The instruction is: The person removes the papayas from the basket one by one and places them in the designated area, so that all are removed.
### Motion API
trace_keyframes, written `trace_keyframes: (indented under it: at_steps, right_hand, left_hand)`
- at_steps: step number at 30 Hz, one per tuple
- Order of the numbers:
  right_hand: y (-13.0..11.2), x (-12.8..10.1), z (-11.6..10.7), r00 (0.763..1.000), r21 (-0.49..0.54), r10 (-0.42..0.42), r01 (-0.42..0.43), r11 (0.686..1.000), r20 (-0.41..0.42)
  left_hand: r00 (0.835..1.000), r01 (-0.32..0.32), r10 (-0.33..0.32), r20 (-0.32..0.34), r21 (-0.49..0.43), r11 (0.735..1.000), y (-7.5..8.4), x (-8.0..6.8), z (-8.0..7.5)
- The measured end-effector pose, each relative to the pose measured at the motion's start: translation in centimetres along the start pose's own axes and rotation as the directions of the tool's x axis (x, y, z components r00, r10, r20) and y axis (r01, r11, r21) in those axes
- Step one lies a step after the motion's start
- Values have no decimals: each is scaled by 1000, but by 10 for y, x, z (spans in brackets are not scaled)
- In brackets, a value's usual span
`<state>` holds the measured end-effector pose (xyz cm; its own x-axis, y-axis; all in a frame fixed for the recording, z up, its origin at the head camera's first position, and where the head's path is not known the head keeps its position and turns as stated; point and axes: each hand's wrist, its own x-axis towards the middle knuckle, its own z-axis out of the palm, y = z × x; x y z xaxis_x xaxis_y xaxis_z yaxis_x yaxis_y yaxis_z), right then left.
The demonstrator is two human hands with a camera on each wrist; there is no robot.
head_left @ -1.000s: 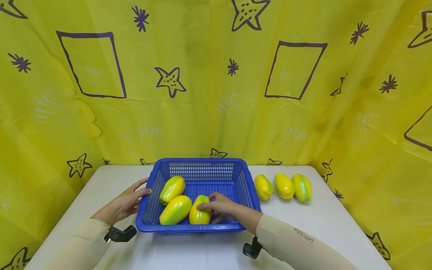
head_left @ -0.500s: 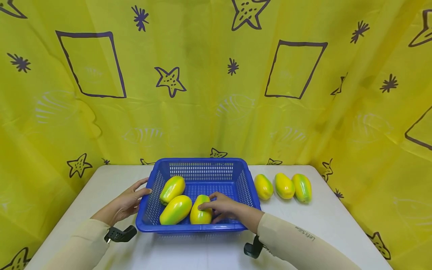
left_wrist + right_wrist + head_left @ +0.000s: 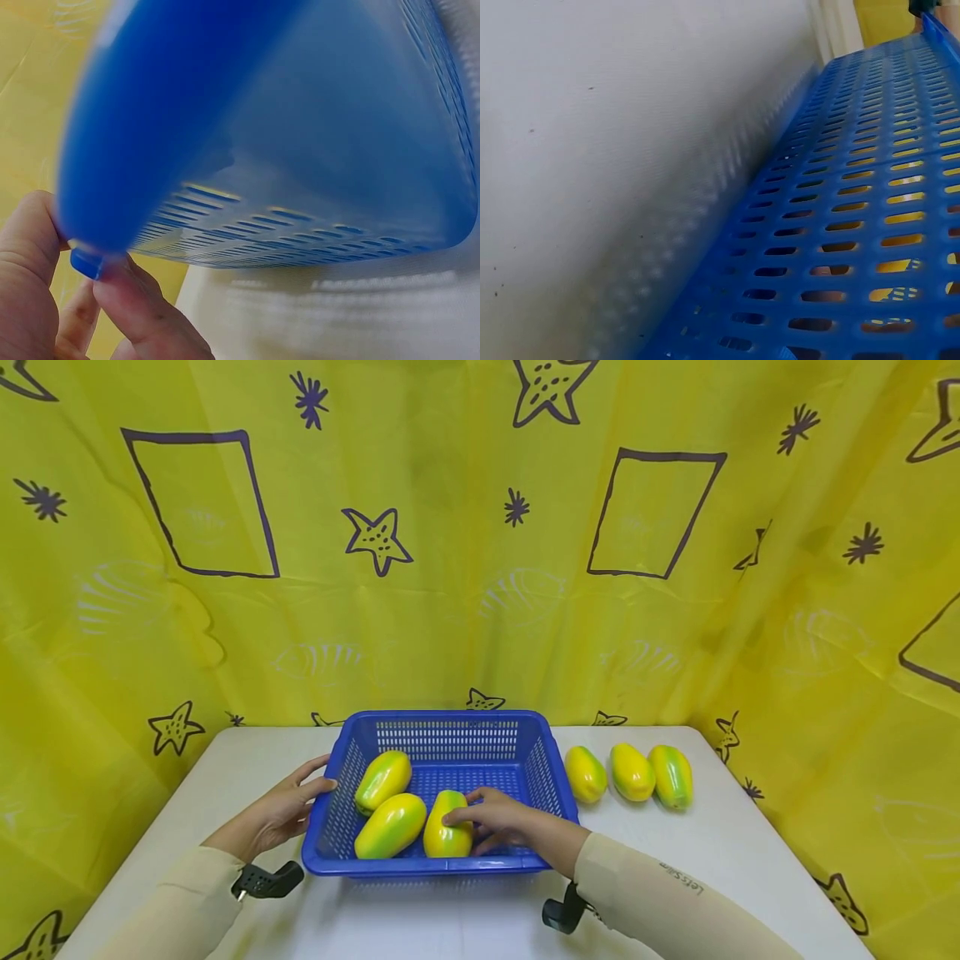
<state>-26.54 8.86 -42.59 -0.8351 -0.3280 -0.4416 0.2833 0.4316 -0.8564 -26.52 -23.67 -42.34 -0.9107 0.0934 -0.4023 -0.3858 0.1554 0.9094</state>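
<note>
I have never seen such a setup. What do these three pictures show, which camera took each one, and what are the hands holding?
A person works with bare hands, wearing three cameras. The wide picture comes from the head camera; the two blurry close-ups come from cameras on each wrist.

On the white table stands a blue basket with three papayas inside. Three more papayas lie on the table to its right.

The left hand grips the basket's left rim, thumb over the edge. The right hand is inside the basket, its fingers resting on the nearest papaya. Whether it truly grips it, I cannot tell.
</note>
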Motion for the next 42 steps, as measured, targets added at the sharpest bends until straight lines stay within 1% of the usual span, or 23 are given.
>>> trace_keyframes:
  at_steps: [11, 23, 32, 39, 42]
  right_hand:
    - [1, -2, -3, 1000, 79, 4, -6, 997, 23]
    - [-2, -13, -8, 1000, 176, 14, -18, 984, 21]
    - [-3, -22, -18, 1000, 239, 30, -26, 971, -10]
    - [-8, -35, -32, 998, 279, 40, -27, 960, -43]
    - [-10, -40, -39, 997, 285, 54, -35, 958, -61]
  left_hand:
    - [1000, 0, 0, 6, 1, 1000, 0, -1, 1]
    - [1000, 7, -7, -6, 6, 1000, -1, 0, 3]
    - [1000, 4, -4, -4, 3, 1000, 0, 0, 2]
    - [1000, 1, -1, 5, 12, 1000, 0, 0, 0]
    - [1000, 4, -4, -4, 15, 1000, 1, -1, 0]
